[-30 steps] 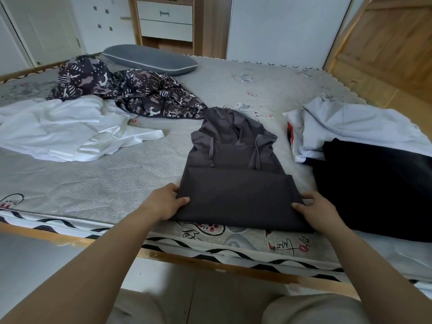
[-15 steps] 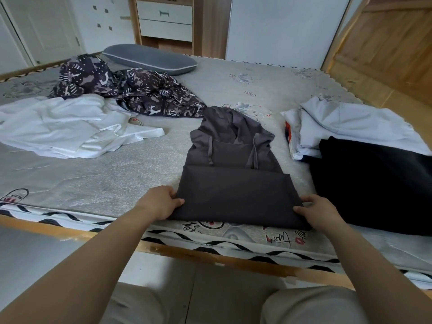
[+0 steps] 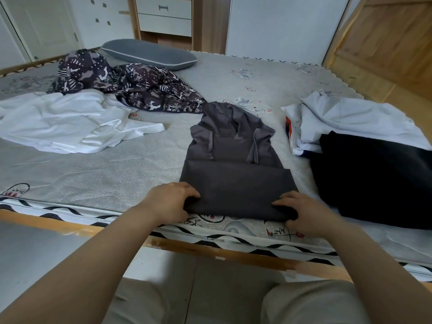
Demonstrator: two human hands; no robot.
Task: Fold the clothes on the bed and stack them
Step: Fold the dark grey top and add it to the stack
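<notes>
A dark grey hoodie [image 3: 236,178] lies partly folded near the front edge of the bed, hood pointing away from me. My left hand [image 3: 170,202] grips its near left corner, fingers curled over the folded edge. My right hand [image 3: 301,213] grips the near right corner the same way. To the right lies a black garment [image 3: 378,178] over a pale folded one [image 3: 350,118]. A crumpled white garment [image 3: 65,122] and a dark patterned one [image 3: 131,85] lie at the left.
The grey mattress [image 3: 105,174] has a wooden frame along its front edge [image 3: 210,251]. A grey pillow [image 3: 149,54] lies at the far side. A wooden drawer unit [image 3: 163,15] stands behind the bed, and wooden panelling [image 3: 385,43] at the right.
Both hands have slid inward along the hoodie's near edge and curled round it, where before they rested at its outer corners. The camera has come a little closer.
</notes>
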